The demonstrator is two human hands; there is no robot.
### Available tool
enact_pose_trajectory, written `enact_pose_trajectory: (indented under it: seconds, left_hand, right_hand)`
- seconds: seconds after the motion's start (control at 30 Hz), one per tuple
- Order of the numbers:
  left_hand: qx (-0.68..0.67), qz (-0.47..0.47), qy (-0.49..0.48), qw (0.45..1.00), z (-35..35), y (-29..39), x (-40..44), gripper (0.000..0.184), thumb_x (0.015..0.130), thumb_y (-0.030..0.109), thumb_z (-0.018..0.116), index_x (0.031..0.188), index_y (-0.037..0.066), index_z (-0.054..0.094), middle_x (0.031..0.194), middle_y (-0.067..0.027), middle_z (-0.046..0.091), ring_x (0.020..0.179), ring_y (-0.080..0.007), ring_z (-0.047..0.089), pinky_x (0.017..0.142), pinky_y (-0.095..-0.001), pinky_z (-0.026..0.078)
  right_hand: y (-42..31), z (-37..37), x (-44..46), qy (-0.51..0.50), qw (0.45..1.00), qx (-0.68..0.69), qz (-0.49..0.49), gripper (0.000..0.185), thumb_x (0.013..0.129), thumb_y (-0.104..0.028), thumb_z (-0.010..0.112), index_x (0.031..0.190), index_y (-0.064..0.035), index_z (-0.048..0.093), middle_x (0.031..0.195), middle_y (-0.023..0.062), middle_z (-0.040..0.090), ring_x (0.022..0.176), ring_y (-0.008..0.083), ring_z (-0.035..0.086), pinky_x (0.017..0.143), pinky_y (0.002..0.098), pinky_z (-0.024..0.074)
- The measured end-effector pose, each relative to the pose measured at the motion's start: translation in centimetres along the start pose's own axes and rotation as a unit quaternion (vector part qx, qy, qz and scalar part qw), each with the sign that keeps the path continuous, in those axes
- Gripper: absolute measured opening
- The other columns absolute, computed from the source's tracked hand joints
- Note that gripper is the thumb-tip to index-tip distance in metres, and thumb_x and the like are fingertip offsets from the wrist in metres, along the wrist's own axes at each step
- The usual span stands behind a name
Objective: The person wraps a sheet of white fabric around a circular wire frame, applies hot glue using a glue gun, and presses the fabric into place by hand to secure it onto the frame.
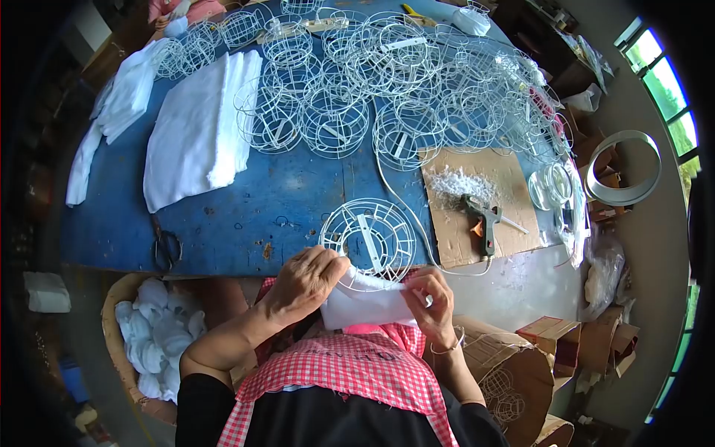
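Note:
A round white wire frame (404, 232) with a flat bar across it rests at the table's front edge, right before me. White fabric (365, 307) hangs from its near rim, over my lap. My left hand (307, 281) is closed, pinching the fabric at the rim's left side. On the right, my right hand (430, 298) pinches the fabric's other end, with a small white bit showing at its fingers. Beyond the frame, to the right, a glue gun (485, 223) lies on a sheet of cardboard (447, 246).
Many wire frames (335, 123) crowd the back of the blue table (223, 238). Stacked white fabric (190, 134) and scissors (165, 246) lie left. White pieces fill a box (119, 298) below left; cardboard boxes (547, 335) stand below right. Another person (197, 10) sits at far left.

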State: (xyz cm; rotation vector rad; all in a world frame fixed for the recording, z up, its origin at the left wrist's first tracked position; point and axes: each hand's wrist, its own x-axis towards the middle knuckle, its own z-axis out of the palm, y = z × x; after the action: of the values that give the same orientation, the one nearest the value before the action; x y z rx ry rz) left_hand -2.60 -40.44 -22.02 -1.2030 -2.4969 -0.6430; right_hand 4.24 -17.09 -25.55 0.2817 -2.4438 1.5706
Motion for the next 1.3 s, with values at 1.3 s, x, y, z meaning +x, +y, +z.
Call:
enact_pose_trajectory:
  seconds: [1.3]
  left_hand:
    - [0.041,0.053,-0.04,0.997,-0.3,2.2,-0.8,0.023,0.071,0.004,0.062,0.089,0.003,0.048,0.093,-0.0076,0.056,0.082,-0.0215,0.058,0.067,-0.03,0.049]
  right_hand:
    - [1.8,-0.1,0.0,-0.074,0.995,0.056,-0.024,0.021,0.068,-0.003,0.071,0.084,-0.0018,0.057,0.118,0.02,0.051,0.097,0.0285,0.057,0.074,0.0353,0.0479]
